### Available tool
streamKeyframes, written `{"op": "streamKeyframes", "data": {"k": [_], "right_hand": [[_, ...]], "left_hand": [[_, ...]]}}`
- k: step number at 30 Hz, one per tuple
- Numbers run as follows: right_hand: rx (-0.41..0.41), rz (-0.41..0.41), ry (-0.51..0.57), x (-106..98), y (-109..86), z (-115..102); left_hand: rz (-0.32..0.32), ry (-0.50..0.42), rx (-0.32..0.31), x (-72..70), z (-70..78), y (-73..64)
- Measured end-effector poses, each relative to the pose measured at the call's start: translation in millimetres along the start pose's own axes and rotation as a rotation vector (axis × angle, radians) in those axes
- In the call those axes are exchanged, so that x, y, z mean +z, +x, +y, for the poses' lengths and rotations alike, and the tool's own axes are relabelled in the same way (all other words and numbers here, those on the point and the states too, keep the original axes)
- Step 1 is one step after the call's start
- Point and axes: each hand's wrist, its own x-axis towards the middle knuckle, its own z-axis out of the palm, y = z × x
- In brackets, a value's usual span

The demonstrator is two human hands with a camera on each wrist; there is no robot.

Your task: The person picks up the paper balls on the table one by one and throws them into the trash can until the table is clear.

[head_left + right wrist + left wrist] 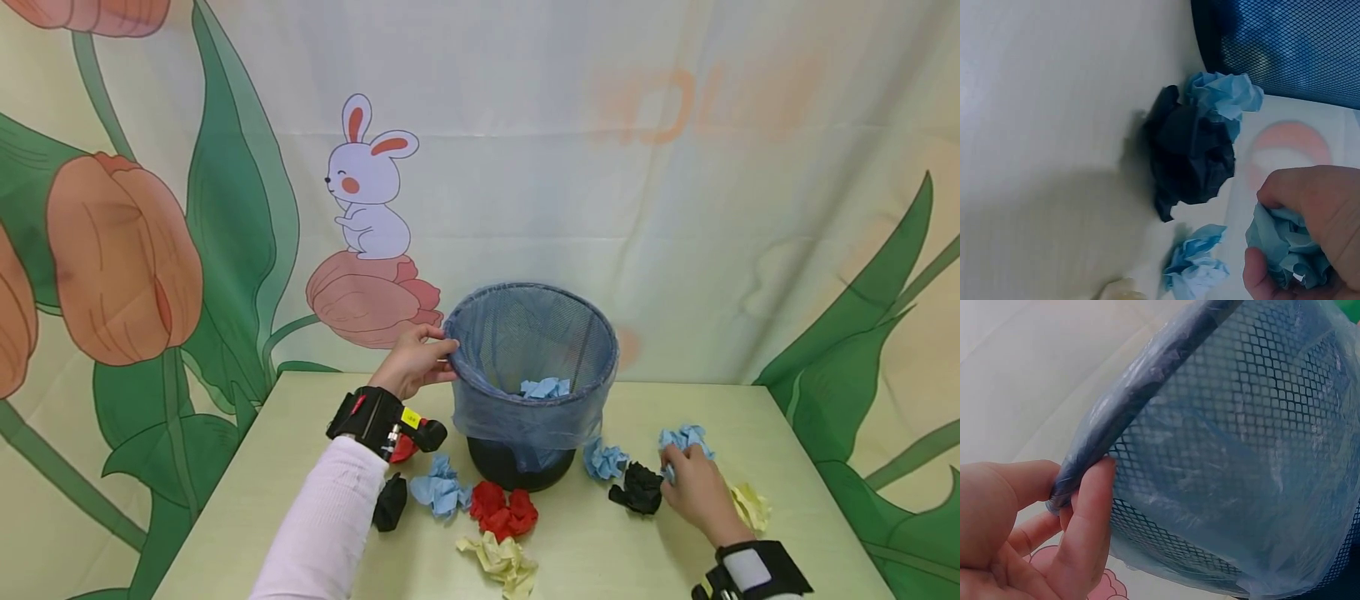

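A blue-lined mesh wastebasket (534, 417) stands upright on the table, with crumpled blue paper (546, 387) inside. My left hand (416, 362) pinches its rim (1129, 406) at the left, thumb on the outside and a finger inside over the plastic liner (1210, 506). Off to the basket's right, my right hand (697, 487) holds a crumpled blue paper ball (1285, 244) between thumb and fingers. In the right wrist view, another blue paper ball (1197, 262) lies beside the held one, and a black paper ball (1191, 153) touches a third blue one (1222, 97) near the basket.
In front of the basket lie red (504, 510), pale yellow (501, 565), blue (441, 487) and black (390, 502) paper balls. Another red one (403, 450) is partly behind the left wrist. Yellow paper (750, 507) sits beside the right hand. A printed curtain (675, 208) hangs behind the table.
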Motion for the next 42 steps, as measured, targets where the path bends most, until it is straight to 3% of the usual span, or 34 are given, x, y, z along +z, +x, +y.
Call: {"op": "streamKeyframes", "data": {"k": [18,34,42], "right_hand": [[-0.036,-0.076,0.027,-21,37.7,-17],[-0.128,-0.014,0.013,-57,81.1,-35],[-0.122,-0.027,0.001,-67,100.9,-41]], "left_hand": [[-0.004,-0.004,-0.001,-0.6,-0.6,0.3],[-0.002,0.006,-0.002,-0.7,-0.6,1.1],[0.006,0.009,-0.006,0.0,-0.1,0.0]]}}
